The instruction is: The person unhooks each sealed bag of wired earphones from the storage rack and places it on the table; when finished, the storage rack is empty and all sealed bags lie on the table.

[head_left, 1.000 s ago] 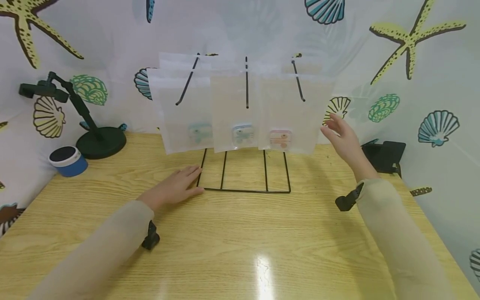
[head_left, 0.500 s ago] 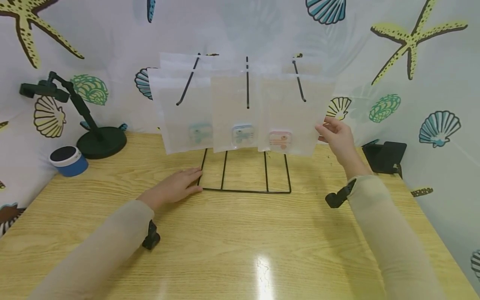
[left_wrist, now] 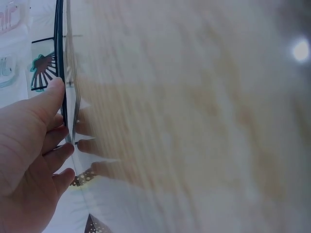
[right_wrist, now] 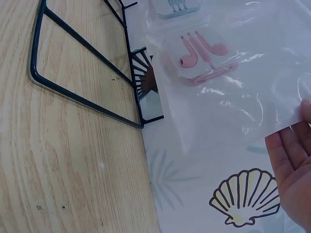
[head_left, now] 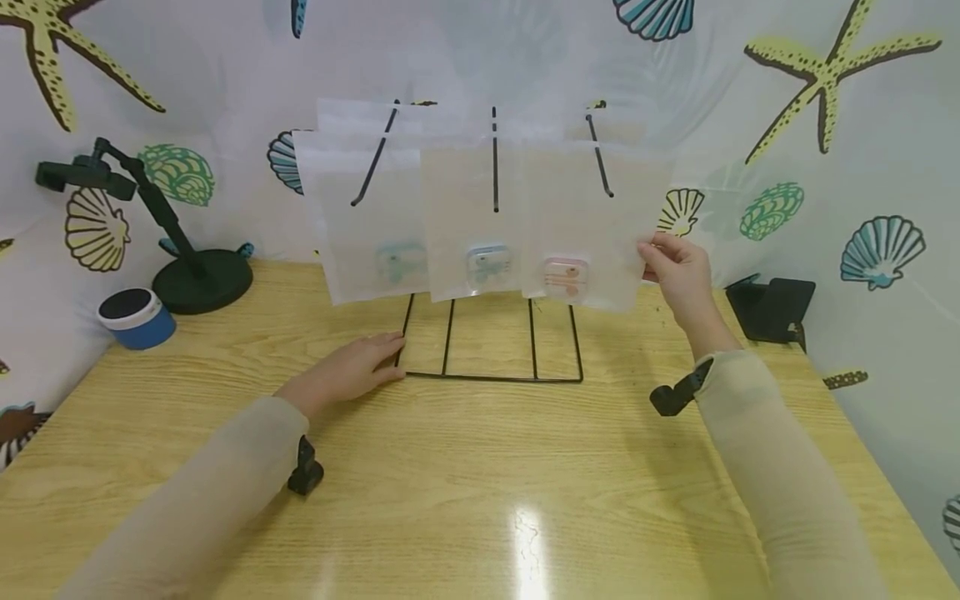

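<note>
A black wire display rack (head_left: 491,379) stands on the table, with clear plastic bags hanging from its three hooks. My right hand (head_left: 684,279) pinches the right edge of the right-hand bag (head_left: 600,221) between thumb and fingers. Inside that bag is a case of pink earphones (right_wrist: 201,53), seen close up in the right wrist view. The middle bag (head_left: 461,200) holds a blue earphone case (head_left: 489,267), and the left bag (head_left: 352,242) a greenish one (head_left: 401,264). My left hand (head_left: 341,375) rests at the rack base's left front corner, extended fingers touching the wire.
At the back left stand a black desk stand (head_left: 201,282) and a small blue round object (head_left: 144,321) with a white rim and dark top. A black folding stand (head_left: 772,310) is at the far right. Seashell-patterned cloth (head_left: 525,50) hangs behind the table (head_left: 420,475).
My right hand has moved left to the right-hand bag and taken hold of its edge. The bag has shifted slightly to the right. My left hand has stayed at the rack base.
</note>
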Available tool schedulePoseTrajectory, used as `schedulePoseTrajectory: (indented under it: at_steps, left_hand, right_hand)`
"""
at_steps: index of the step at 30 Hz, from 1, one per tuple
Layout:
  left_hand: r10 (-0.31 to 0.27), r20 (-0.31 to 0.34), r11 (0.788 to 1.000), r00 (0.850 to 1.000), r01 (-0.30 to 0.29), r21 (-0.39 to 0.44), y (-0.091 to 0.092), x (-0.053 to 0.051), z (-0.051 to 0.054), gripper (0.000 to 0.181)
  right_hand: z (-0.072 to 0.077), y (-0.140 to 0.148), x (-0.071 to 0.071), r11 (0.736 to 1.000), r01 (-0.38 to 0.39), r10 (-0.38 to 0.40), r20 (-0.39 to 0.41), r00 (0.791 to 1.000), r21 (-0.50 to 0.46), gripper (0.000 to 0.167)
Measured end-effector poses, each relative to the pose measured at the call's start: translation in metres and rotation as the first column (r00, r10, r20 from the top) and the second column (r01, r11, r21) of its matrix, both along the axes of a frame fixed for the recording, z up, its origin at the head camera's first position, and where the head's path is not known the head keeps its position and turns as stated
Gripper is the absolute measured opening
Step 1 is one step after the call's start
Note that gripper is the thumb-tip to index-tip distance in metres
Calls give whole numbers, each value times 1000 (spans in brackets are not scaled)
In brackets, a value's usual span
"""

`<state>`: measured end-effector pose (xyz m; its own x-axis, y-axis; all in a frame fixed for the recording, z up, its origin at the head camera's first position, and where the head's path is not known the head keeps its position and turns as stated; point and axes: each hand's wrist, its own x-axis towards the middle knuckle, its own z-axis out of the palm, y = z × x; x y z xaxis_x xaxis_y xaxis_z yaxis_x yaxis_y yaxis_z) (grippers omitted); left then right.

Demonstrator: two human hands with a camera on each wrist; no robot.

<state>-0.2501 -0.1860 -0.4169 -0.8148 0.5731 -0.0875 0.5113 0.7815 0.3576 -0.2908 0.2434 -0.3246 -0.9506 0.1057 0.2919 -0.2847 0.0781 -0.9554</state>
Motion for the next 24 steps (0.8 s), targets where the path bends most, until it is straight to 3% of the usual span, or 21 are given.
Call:
schedulePoseTrajectory:
  at_steps: [18, 24]
  left_hand:
    - [8, 31, 1000, 999, -9, 19, 0, 1, 1, 61]
    - [1, 31, 1000, 1000, -2, 24, 0, 1, 1, 61]
  right_hand:
    - [1, 1, 14, 999, 50, -50, -38, 998, 4, 9]
    - [4, 4, 24, 996, 72, -70, -41, 997, 56, 6]
